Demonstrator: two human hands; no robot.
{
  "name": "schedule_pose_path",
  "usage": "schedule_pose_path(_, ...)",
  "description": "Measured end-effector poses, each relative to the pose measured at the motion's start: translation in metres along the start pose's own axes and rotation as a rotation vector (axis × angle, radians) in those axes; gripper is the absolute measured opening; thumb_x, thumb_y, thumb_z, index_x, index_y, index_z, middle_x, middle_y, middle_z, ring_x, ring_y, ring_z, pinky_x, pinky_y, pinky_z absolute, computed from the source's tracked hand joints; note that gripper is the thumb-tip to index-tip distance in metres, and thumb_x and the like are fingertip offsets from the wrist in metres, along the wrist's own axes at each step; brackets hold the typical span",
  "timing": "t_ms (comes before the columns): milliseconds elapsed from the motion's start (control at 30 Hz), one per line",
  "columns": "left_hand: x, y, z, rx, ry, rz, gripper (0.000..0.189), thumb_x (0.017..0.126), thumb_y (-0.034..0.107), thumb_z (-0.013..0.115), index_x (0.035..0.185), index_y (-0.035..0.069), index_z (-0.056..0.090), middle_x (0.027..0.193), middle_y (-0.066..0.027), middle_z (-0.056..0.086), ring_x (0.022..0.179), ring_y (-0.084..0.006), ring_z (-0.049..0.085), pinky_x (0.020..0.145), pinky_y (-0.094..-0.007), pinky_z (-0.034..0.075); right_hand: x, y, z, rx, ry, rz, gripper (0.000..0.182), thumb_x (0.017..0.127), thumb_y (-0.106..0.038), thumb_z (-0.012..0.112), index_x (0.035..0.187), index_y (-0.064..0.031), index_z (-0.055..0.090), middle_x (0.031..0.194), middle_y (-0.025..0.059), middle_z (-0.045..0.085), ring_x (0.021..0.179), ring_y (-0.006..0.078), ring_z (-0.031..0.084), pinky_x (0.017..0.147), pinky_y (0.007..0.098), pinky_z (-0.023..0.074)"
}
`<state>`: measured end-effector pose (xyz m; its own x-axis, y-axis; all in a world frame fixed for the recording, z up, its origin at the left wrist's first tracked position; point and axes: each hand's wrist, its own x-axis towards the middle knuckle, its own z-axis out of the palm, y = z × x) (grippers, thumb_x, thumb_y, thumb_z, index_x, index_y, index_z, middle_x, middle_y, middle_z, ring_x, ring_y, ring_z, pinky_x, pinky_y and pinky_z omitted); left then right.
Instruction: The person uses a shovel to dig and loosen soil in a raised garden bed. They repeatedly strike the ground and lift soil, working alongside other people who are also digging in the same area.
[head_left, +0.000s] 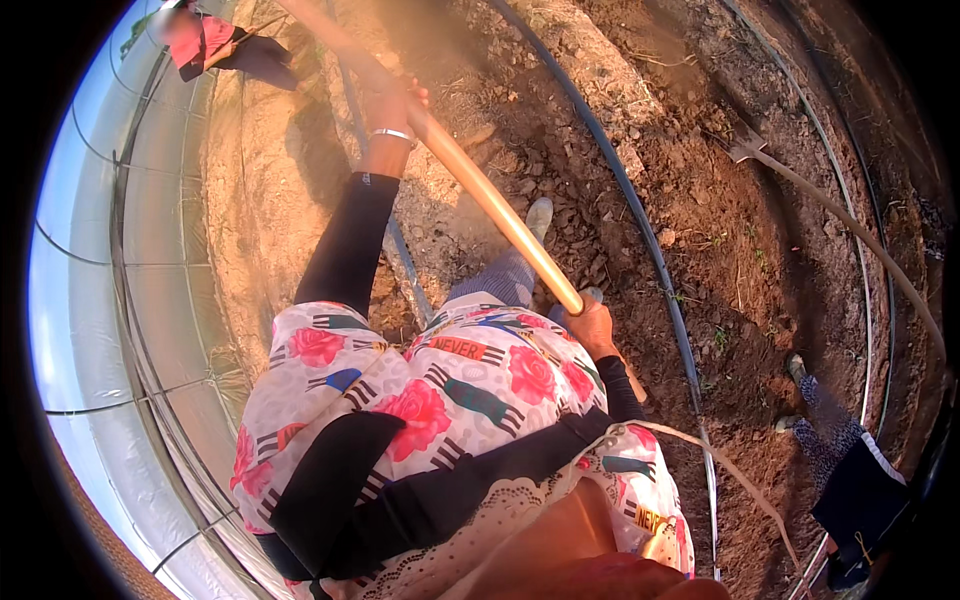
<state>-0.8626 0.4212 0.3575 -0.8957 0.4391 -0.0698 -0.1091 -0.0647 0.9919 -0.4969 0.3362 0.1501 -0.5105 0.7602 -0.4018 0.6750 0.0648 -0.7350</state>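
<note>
My left hand, with a silver bracelet at the wrist, grips a long wooden tool handle near the top of the view. My right hand holds the same handle lower down, close to my waist. The handle runs slantwise across my body, and a short end sticks out behind my right hand. Its upper part is blurred, and the tool's head cannot be seen. Below the handle lies broken brown soil with clods, where one of my shoes stands.
Dark irrigation hoses cross the soil. A person in a pink top stands at upper left holding a stick-like handle. Another person in dark clothing is at lower right. A long-handled hoe reaches the ground at right. Plastic greenhouse sheeting borders the left.
</note>
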Motion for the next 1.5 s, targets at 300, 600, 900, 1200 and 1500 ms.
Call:
schedule_pose_path(300,0.103,-0.087,-0.010,0.064,0.079,-0.113,0.013,0.065,0.005,0.053,0.071,0.000,0.042,0.053,-0.0055,0.045,0.039,-0.0160,0.045,0.034,-0.0278,0.038,0.030,-0.055,-0.007,-0.060,-0.153,-0.006,0.030,0.059,-0.019,0.058,0.082,-0.0021,0.049,0.066,0.0212,0.054,0.063,0.0347,0.053,0.055,0.0406,0.0421)
schedule_pose_path(600,-0.115,-0.343,-0.011,0.312,0.131,-1.084,0.015,0.067,0.006,0.054,0.076,0.002,0.043,0.058,-0.0083,0.046,0.043,-0.0191,0.048,0.037,-0.0287,0.040,-0.108,-0.038,-0.130,-0.317,-0.505,0.509,0.031,0.061,-0.027,0.058,0.077,-0.0006,0.050,0.061,0.0182,0.054,0.064,0.0340,0.054,0.055,0.0379,0.0423)
schedule_pose_path(900,-0.031,-0.294,0.090,-0.219,0.177,-1.138,0.011,0.071,0.007,0.050,0.068,0.002,0.040,0.051,-0.0075,0.042,0.040,-0.0183,0.043,0.037,-0.0302,0.040,0.004,-0.161,-0.242,-0.606,-0.195,0.535,0.030,0.056,-0.023,0.060,0.072,0.0013,0.051,0.065,0.0191,0.054,0.064,0.0319,0.054,0.054,0.0384,0.0412)
schedule_pose_path(1200,-0.021,-0.331,0.036,-0.205,0.142,-1.204,0.013,0.072,0.010,0.052,0.071,0.003,0.041,0.052,-0.0076,0.044,0.044,-0.0181,0.045,0.041,-0.0319,0.041,-0.053,-0.126,-0.195,-0.659,-0.225,0.372,0.036,0.059,-0.026,0.061,0.081,0.0006,0.049,0.062,0.0195,0.053,0.061,0.0343,0.053,0.052,0.0406,0.0427)
schedule_pose_path(1500,-0.094,-0.346,-0.056,-0.115,0.021,-1.083,0.014,0.067,0.011,0.054,0.064,0.008,0.041,0.050,-0.0033,0.042,0.043,-0.0160,0.042,0.041,-0.0295,0.038,-0.175,-0.064,-0.126,-0.560,-0.261,0.519,0.031,0.060,-0.030,0.057,0.077,-0.0071,0.045,0.060,0.0158,0.054,0.057,0.0319,0.054,0.050,0.0395,0.0435)
